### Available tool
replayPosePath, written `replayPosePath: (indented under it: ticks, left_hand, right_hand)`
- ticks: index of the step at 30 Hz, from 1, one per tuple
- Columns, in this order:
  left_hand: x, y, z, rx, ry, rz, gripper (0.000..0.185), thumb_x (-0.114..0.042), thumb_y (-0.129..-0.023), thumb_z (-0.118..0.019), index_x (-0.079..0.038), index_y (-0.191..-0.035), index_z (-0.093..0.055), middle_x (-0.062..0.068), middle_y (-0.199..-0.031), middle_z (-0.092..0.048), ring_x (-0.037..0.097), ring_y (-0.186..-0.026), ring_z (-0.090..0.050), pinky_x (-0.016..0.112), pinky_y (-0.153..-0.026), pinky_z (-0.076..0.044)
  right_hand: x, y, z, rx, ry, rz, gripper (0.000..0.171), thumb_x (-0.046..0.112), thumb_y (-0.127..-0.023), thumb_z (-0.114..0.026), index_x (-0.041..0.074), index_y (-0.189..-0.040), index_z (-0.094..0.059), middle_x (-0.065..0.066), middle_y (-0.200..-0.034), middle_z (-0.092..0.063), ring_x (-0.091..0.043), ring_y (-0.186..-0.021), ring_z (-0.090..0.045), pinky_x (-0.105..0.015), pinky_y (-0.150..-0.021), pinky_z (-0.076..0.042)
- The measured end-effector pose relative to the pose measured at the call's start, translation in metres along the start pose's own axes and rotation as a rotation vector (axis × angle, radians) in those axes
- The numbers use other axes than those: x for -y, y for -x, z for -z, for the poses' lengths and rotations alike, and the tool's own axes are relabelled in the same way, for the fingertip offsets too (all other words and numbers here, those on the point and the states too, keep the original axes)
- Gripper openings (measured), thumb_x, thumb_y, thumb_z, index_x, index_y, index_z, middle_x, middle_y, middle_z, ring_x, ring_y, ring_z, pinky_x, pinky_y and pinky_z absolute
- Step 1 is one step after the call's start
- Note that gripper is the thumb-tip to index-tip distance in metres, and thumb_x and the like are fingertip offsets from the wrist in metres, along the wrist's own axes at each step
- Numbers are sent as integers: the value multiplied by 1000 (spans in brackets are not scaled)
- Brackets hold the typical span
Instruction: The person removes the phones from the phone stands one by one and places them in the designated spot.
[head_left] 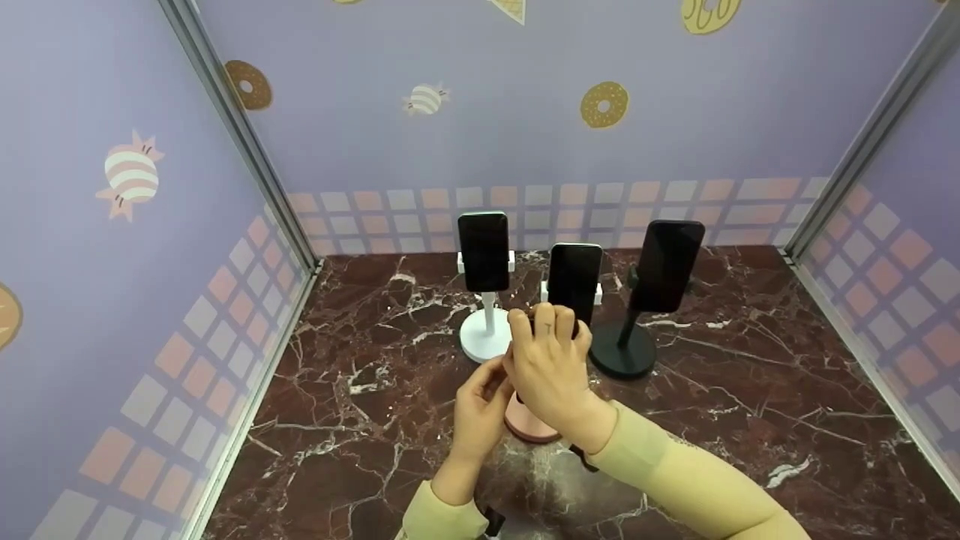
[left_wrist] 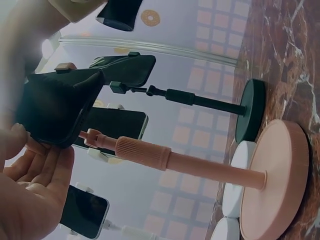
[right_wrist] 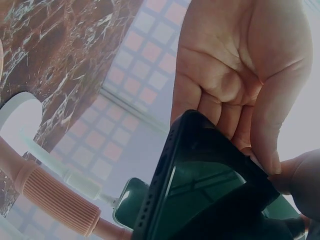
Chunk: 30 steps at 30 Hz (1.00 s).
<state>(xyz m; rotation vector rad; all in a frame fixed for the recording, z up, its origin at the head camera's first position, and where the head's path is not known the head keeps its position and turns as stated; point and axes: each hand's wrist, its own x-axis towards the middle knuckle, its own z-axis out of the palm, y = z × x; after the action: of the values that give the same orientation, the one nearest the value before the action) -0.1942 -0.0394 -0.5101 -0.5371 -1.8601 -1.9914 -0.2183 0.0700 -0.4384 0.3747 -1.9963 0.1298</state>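
I have a black phone (right_wrist: 200, 185) between my hands, right at the top of the pink stand (left_wrist: 200, 165), whose round base (head_left: 529, 427) sits on the marble tabletop (head_left: 750, 420) just in front of me. My right hand (head_left: 551, 367) covers the phone from above, fingers curled over its upper edge and thumb pressed against its side, so I am gripping it. My left hand (head_left: 480, 405) is at the phone's left side; the left wrist view shows its palm open with fingers lying loosely along the phone's lower edge, touching rather than clamping. Whether the phone is seated in the stand's clamp I cannot tell, because my hands hide that joint.

The tabletop is dark red-brown marble with white veins. Purple walls with a band of pink and grey squares along the bottom close it in on three sides, printed with doughnuts and striped sweets, and metal posts (head_left: 240, 135) run up the corners.

I count four stands and four phones in all. Beyond the pink stand are three others, each carrying a dark-screened phone upright: a white stand (head_left: 486, 337) behind and to the left, a second white stand (head_left: 571, 281) directly behind, mostly hidden by my right hand, and a black stand (head_left: 622, 352) behind and to the right, its phone (head_left: 666, 264) tilted a little. My pale yellow sleeves (head_left: 690, 480) cover both forearms.
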Motion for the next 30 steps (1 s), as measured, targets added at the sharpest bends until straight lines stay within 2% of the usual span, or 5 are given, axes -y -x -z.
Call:
replayPosePath:
  ticks: [11, 16, 20, 27, 30]
  left_hand:
    - [-2, -2, -3, -40, -13, 11, 26, 5, -97, -64, 17, -120, -63, 33, -111, -69, 2, -101, -68, 22, -89, -59]
    - [-1, -2, -3, -47, -7, -16, 25, 6, -96, -64, 18, -119, -63, 34, -109, -69, 2, -100, -68, 21, -87, -59]
    - [-1, -2, -2, -53, -20, -25, 25, 5, -96, -65, 17, -118, -64, 33, -107, -69, 2, -99, -68, 21, -86, -60]
    - [-1, -1, -3, -61, -13, -28, 24, 7, -95, -65, 18, -117, -64, 34, -107, -69, 1, -98, -67, 20, -86, -59]
    - [-1, -1, -4, -64, -6, -29, 24, 8, -95, -65, 18, -116, -63, 34, -106, -69, 1, -98, -67, 20, -86, -59]
  right_hand:
    - [-3, -3, -2, -4, -27, 6, 39, 2, -71, -75, 11, -100, -51, -12, -97, -46, -32, -92, -39, -45, -76, -35]
    - [-5, -3, -2, 1, -47, 10, 45, 2, -67, -79, 10, -100, -50, -13, -97, -46, -32, -91, -39, -46, -75, -35]
    - [-6, -4, -1, 8, -50, 7, 46, 3, -68, -82, 10, -100, -50, -13, -97, -45, -32, -91, -38, -46, -74, -36]
    - [-7, -4, 0, 23, -52, 6, 62, 11, -57, -94, 11, -101, -50, -12, -100, -46, -32, -93, -38, -46, -75, -36]
    - [-8, -4, 1, 30, -60, 5, 59, 10, -59, -92, 11, -101, -50, -12, -99, -46, -32, -93, -39, -46, -75, -36]
